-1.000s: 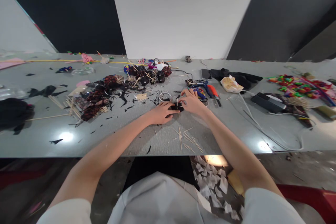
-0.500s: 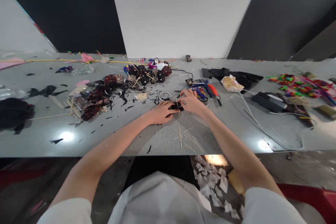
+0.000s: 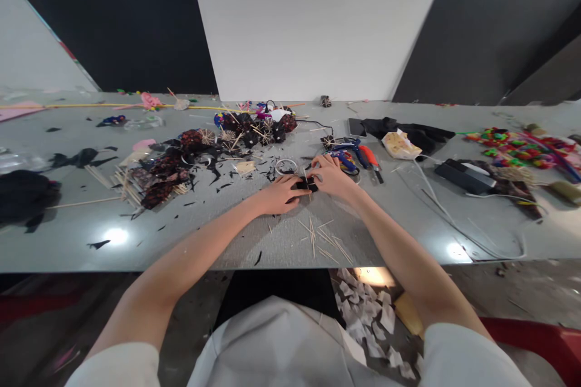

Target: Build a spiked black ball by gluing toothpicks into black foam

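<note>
- Black cloth point(image 3: 27, 196) lies bunched at the far left of the table point(image 3: 195, 248), with one long stick point(image 3: 84, 203) reaching from it toward the middle.
- Next comes a heap of dark reddish patterned fabric point(image 3: 161, 178), with a bundle of pale sticks point(image 3: 128, 189) along its left side.
- Small black scraps point(image 3: 213, 172) are strewn to the right of that heap.
- Beyond them sits a cluster of dark balls point(image 3: 254, 130), several with pale sticks poking out.
- The left hand point(image 3: 281, 195) lies low over the table, its fingers nearly straight and only narrowly parted, holding the left part of a black piece point(image 3: 300, 184).
- Just beyond the left hand, a white ring point(image 3: 285, 166) lies flat.
- The black piece is between the two hands, partly covered by the fingers; a thin stick point(image 3: 305, 176) stands out against it, close to the right fingertips.
- Nearer the table's front edge, loose thin sticks point(image 3: 324, 239) are scattered below the hands.
- The right hand point(image 3: 333, 176) has its fingers bent with a narrow gap, at the right end of the black piece; whether they pinch the stick I cannot tell.
- Just past the right hand lie a blue tool point(image 3: 361, 157) and an orange-handled cutter point(image 3: 371, 160).
</note>
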A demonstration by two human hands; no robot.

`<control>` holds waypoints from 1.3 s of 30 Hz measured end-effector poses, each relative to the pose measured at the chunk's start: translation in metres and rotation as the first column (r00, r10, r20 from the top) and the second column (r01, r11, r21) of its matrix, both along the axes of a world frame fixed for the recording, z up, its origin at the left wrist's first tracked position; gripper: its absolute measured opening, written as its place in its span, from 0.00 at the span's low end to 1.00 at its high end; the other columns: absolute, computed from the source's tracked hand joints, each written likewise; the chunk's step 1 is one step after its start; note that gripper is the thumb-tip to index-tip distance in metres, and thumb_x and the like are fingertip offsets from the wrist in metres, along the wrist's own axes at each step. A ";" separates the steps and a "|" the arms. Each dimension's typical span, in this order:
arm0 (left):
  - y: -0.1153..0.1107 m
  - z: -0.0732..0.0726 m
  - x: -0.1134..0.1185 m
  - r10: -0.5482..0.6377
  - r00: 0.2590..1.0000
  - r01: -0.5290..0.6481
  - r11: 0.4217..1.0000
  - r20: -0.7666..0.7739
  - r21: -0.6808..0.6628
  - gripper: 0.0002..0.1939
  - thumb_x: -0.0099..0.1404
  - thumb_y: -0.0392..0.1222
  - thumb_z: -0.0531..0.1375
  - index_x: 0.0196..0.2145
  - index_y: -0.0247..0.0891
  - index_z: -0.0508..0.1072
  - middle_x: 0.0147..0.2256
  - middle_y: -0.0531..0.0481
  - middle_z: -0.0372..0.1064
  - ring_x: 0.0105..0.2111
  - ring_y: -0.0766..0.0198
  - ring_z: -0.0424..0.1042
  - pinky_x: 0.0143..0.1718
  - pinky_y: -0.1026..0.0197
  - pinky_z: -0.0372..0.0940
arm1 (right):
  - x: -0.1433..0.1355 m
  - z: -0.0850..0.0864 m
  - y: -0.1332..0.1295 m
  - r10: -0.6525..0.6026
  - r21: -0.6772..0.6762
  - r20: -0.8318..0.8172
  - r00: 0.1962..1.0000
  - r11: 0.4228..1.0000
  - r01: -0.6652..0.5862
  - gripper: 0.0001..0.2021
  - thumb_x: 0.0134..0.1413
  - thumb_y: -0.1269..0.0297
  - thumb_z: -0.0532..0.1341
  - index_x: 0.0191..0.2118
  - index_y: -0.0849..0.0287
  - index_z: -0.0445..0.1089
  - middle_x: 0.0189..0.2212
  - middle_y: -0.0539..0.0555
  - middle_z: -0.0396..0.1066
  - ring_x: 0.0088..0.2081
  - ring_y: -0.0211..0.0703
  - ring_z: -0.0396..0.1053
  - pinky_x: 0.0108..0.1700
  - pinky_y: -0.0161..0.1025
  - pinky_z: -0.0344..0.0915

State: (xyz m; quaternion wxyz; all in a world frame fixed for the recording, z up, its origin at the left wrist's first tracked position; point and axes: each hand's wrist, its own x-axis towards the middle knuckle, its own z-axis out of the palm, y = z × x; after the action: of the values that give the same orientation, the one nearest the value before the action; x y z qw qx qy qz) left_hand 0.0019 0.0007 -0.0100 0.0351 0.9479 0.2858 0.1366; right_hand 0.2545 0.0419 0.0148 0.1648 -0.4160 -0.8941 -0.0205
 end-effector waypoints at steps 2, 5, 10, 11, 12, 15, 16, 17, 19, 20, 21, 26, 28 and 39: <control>0.000 0.000 0.000 0.000 1.000 0.000 1.000 -0.002 -0.003 0.25 0.78 0.46 0.49 0.68 0.54 0.68 0.67 0.45 0.59 0.68 0.46 0.57 0.70 0.40 0.57 | 0.000 0.000 0.000 0.006 0.001 -0.005 1.000 1.000 -0.006 0.15 0.59 0.72 0.57 0.39 0.53 0.82 0.50 0.60 0.68 0.53 0.57 0.60 0.54 0.52 0.53; 0.000 0.000 0.000 -0.002 1.000 0.002 1.000 -0.007 -0.005 0.25 0.78 0.46 0.49 0.68 0.54 0.68 0.67 0.45 0.59 0.69 0.46 0.56 0.70 0.39 0.56 | 0.000 0.001 -0.001 0.009 0.006 -0.007 1.000 1.000 -0.009 0.15 0.60 0.72 0.57 0.39 0.53 0.82 0.50 0.59 0.68 0.53 0.57 0.60 0.54 0.52 0.53; 0.000 0.000 -0.001 -0.005 1.000 0.005 1.000 -0.007 -0.013 0.25 0.78 0.46 0.49 0.68 0.54 0.68 0.67 0.45 0.59 0.69 0.46 0.56 0.70 0.38 0.56 | 0.000 0.002 -0.001 0.011 0.003 -0.007 1.000 1.000 -0.011 0.14 0.60 0.72 0.58 0.38 0.53 0.82 0.49 0.59 0.68 0.53 0.56 0.60 0.54 0.52 0.54; 0.000 0.000 -0.001 -0.006 1.000 0.006 1.000 -0.006 -0.014 0.25 0.78 0.46 0.49 0.68 0.54 0.68 0.67 0.44 0.59 0.69 0.46 0.56 0.70 0.38 0.56 | 0.000 0.002 -0.001 0.015 0.002 -0.005 1.000 1.000 -0.015 0.14 0.60 0.73 0.58 0.37 0.53 0.82 0.49 0.59 0.68 0.53 0.56 0.60 0.54 0.52 0.54; 0.000 0.000 0.000 -0.006 1.000 0.006 1.000 -0.003 -0.014 0.25 0.78 0.46 0.49 0.68 0.54 0.68 0.67 0.44 0.59 0.69 0.46 0.56 0.70 0.38 0.56 | 0.000 0.002 -0.001 0.019 0.001 -0.002 1.000 1.000 -0.019 0.14 0.60 0.73 0.58 0.37 0.52 0.82 0.49 0.59 0.68 0.53 0.56 0.60 0.54 0.52 0.54; 0.001 -0.001 0.000 -0.005 1.000 0.006 1.000 0.005 -0.009 0.25 0.78 0.46 0.49 0.68 0.55 0.68 0.67 0.44 0.59 0.69 0.46 0.56 0.70 0.38 0.56 | 0.000 0.002 0.000 0.033 0.002 0.003 0.999 0.999 -0.033 0.14 0.59 0.73 0.58 0.36 0.52 0.82 0.48 0.58 0.68 0.52 0.55 0.61 0.54 0.52 0.54; 0.001 -0.001 0.000 -0.005 1.000 0.005 1.000 0.005 -0.007 0.25 0.78 0.46 0.49 0.68 0.55 0.68 0.66 0.44 0.59 0.69 0.46 0.56 0.69 0.38 0.57 | 0.000 0.001 0.000 0.035 0.005 0.002 0.999 0.999 -0.035 0.14 0.59 0.73 0.59 0.36 0.52 0.82 0.48 0.58 0.68 0.52 0.55 0.61 0.55 0.52 0.54; 0.001 -0.001 0.000 -0.005 1.000 0.005 1.000 0.003 -0.005 0.25 0.78 0.46 0.49 0.68 0.55 0.68 0.66 0.44 0.59 0.69 0.46 0.56 0.69 0.38 0.57 | 0.000 0.001 0.000 0.036 0.008 -0.001 0.999 0.999 -0.036 0.14 0.59 0.73 0.59 0.36 0.52 0.82 0.48 0.58 0.68 0.52 0.55 0.61 0.55 0.52 0.54; 0.001 -0.001 0.000 -0.009 1.000 0.009 1.000 -0.001 -0.008 0.25 0.78 0.46 0.49 0.68 0.55 0.68 0.66 0.44 0.59 0.69 0.46 0.56 0.70 0.38 0.56 | 0.000 0.001 0.001 0.036 0.008 -0.007 0.999 0.999 -0.036 0.14 0.59 0.73 0.58 0.36 0.52 0.82 0.47 0.57 0.69 0.52 0.55 0.61 0.55 0.52 0.54; 0.001 -0.001 0.000 -0.009 1.000 0.009 1.000 -0.002 -0.010 0.25 0.78 0.46 0.49 0.68 0.55 0.68 0.66 0.44 0.59 0.69 0.46 0.56 0.70 0.38 0.56 | 0.000 0.001 0.001 0.037 0.005 -0.008 0.999 0.999 -0.037 0.14 0.59 0.73 0.58 0.36 0.52 0.82 0.47 0.57 0.69 0.52 0.55 0.61 0.55 0.52 0.54; 0.001 -0.001 0.000 -0.009 1.000 0.009 1.000 -0.002 -0.013 0.25 0.78 0.46 0.49 0.68 0.55 0.68 0.67 0.44 0.59 0.69 0.46 0.56 0.70 0.39 0.56 | 0.000 0.001 0.001 0.038 0.000 -0.008 0.999 0.999 -0.038 0.14 0.59 0.73 0.58 0.37 0.52 0.82 0.47 0.57 0.69 0.52 0.55 0.61 0.55 0.52 0.54; 0.000 0.001 0.000 -0.001 1.000 0.001 1.000 -0.011 -0.022 0.25 0.78 0.46 0.48 0.68 0.55 0.67 0.67 0.44 0.59 0.69 0.46 0.56 0.70 0.39 0.56 | 0.000 0.004 -0.002 0.054 -0.016 -0.007 0.999 0.998 -0.054 0.15 0.58 0.74 0.58 0.37 0.52 0.83 0.48 0.58 0.69 0.53 0.55 0.61 0.56 0.52 0.55; 0.000 0.002 0.000 -0.001 1.000 0.001 1.000 -0.018 -0.024 0.25 0.78 0.46 0.48 0.68 0.55 0.67 0.67 0.44 0.59 0.69 0.46 0.56 0.70 0.39 0.56 | 0.000 0.005 -0.003 0.060 -0.018 -0.008 0.998 0.998 -0.060 0.15 0.57 0.74 0.58 0.37 0.52 0.83 0.48 0.58 0.69 0.53 0.54 0.61 0.57 0.52 0.55; -0.001 0.004 0.000 0.001 1.000 -0.002 0.999 -0.019 -0.033 0.25 0.77 0.46 0.49 0.69 0.56 0.67 0.67 0.45 0.59 0.69 0.45 0.56 0.70 0.38 0.55 | 0.000 0.005 -0.003 0.074 -0.008 -0.002 0.997 0.997 -0.074 0.15 0.56 0.75 0.58 0.33 0.53 0.81 0.48 0.58 0.69 0.53 0.55 0.61 0.59 0.53 0.55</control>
State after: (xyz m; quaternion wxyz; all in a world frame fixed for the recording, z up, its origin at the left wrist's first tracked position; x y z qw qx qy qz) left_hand 0.0022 0.0000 -0.0064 0.0477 0.9482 0.2890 0.1228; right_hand 0.2544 0.0393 0.0200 0.1644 -0.3834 -0.9088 -0.0103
